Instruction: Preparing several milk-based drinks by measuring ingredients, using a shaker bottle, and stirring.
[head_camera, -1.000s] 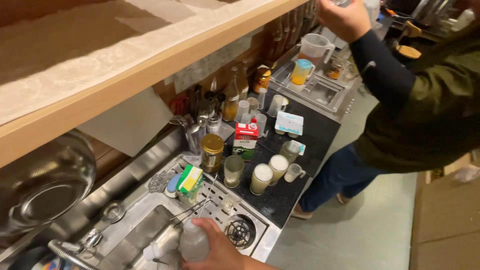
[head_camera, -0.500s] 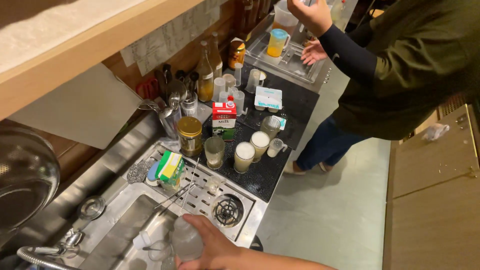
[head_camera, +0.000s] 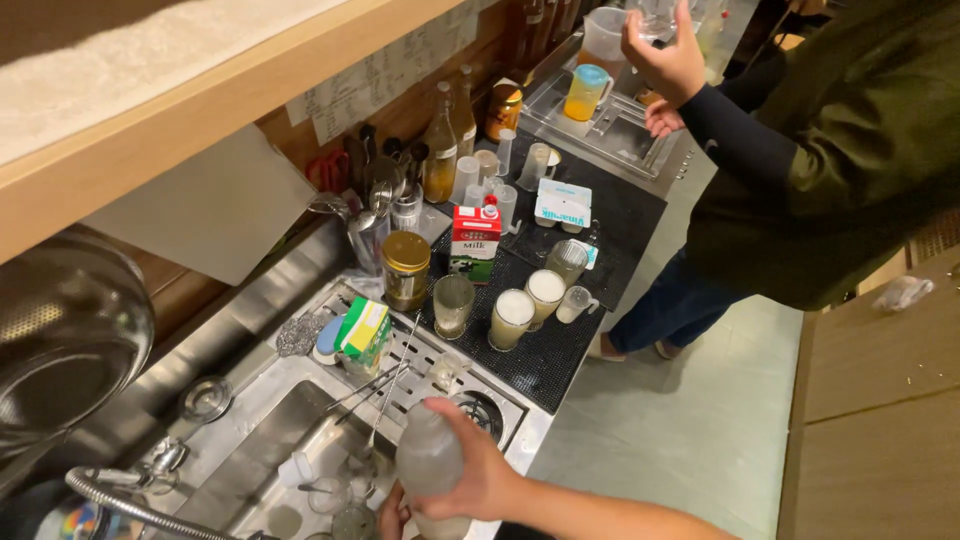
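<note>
R hand (head_camera: 478, 478): fingers wrapped tight round a frosted shaker cup (head_camera: 432, 468), thumb on near side, cup upright, held over the sink (head_camera: 262, 452) at its front R corner, just by the round rinser drain (head_camera: 482, 413). L hand (head_camera: 392, 512): only fingertips show under the cup, near its base; can't tell grip. Below, in the basin: small glasses (head_camera: 340, 502), long bar spoons (head_camera: 385, 385) lying across the grate edge. Sponge (head_camera: 362, 330) on the rim at back. Past the grate, black bar mat (head_camera: 560, 350) w/ two milky glasses (head_camera: 528, 305), empty glass (head_camera: 453, 303), milk carton (head_camera: 475, 243), gold-lid jar (head_camera: 406, 268); crowded, little free room. Co-worker in dark green top (head_camera: 850, 170) stands R, hand raised w/ a clear cup (head_camera: 655, 18). Open floor (head_camera: 680, 430) to the R of the counter edge.
</note>
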